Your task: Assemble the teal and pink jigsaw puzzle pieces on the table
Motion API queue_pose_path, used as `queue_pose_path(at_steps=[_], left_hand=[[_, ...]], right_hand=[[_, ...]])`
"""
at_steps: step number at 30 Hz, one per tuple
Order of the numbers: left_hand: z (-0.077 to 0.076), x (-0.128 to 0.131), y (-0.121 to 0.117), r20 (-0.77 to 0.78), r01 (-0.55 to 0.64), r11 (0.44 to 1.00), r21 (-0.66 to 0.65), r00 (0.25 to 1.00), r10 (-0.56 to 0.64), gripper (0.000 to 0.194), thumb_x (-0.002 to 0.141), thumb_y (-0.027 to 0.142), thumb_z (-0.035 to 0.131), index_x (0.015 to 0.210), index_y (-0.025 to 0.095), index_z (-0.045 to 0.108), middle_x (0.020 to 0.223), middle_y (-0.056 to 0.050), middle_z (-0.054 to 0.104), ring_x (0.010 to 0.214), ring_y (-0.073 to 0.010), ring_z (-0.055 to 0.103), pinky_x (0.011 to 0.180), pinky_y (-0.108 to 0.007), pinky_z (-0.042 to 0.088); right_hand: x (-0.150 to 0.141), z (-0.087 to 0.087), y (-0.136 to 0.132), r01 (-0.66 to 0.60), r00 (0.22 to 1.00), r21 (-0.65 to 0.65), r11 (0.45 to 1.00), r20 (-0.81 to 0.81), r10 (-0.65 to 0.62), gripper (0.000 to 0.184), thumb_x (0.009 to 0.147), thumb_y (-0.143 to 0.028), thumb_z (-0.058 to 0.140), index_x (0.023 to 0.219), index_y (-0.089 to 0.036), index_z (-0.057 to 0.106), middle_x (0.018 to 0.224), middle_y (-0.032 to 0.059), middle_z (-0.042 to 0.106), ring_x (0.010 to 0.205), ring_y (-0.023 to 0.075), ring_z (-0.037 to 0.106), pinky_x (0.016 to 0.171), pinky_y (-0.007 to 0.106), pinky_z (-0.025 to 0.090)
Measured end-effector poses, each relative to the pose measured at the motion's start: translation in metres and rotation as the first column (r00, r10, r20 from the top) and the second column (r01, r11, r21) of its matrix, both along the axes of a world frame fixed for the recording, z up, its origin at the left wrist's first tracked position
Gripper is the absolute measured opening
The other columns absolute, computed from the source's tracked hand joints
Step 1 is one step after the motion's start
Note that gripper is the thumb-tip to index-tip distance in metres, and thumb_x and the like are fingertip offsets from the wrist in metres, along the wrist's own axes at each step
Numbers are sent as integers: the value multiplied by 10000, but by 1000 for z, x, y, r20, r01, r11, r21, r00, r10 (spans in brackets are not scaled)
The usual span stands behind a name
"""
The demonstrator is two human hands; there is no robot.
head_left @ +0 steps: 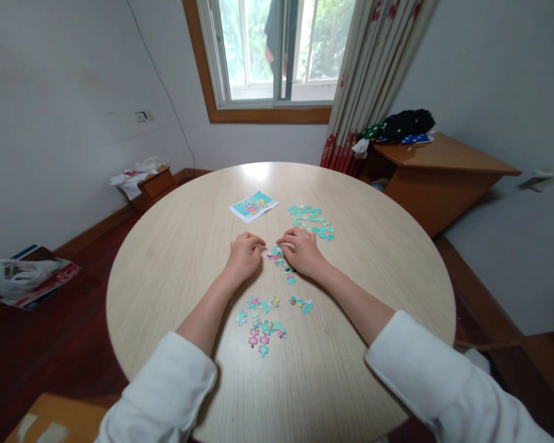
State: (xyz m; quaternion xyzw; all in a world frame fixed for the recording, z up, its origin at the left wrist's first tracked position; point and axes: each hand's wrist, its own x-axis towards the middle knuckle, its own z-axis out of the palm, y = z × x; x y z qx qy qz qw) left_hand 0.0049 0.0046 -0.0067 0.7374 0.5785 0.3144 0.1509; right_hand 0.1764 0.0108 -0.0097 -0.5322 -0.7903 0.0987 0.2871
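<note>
Beside a small cluster of jigsaw puzzle pieces (276, 255), my left hand (245, 255) rests on the table, its fingers loosely bent and apart, with nothing visible in them. From the other side my right hand (303, 251) reaches over the cluster, fingertips closed on a puzzle piece at its edge; the palm and fingers partly hide the pieces. A pink and turquoise piece (290, 279) lies just below. Nearer me are several loose pieces (264, 327) and a short group of pieces (301, 304).
The round, light wooden table (166, 271) carries a printed picture sheet (253, 206) and a spread of turquoise pieces (310, 220) behind my hands. A brown cabinet (443, 160) with cloths on it stands at the right. Window and curtain (364, 74) are beyond.
</note>
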Motion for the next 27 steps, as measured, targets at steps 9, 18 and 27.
queue_pose_path(at_steps=[9,18,27], left_hand=[[-1,-1,2,44,-28,999,35,999,27,271,739,61,443,772,169,690,877,-63,617,881,-195,588,868,-371,437],[-2,-2,3,47,-21,999,36,999,19,271,734,63,441,710,174,687,833,-53,615,838,-183,596,858,-355,455],[-1,1,-1,-16,89,996,20,996,-88,270,766,131,518,911,186,739,936,-77,611,945,-211,570,920,-400,427]], right_hand=[[1,2,-1,-44,999,-30,999,-11,44,96,776,-170,615,775,-201,706,1002,67,633,1007,226,539,879,405,298],[0,6,-3,-78,997,-47,996,-19,78,109,778,-150,592,745,-193,686,964,56,651,975,212,562,890,402,305],[15,4,9,135,991,-29,990,-14,-136,283,813,-106,478,987,-191,684,1069,100,626,1072,247,531,896,410,335]])
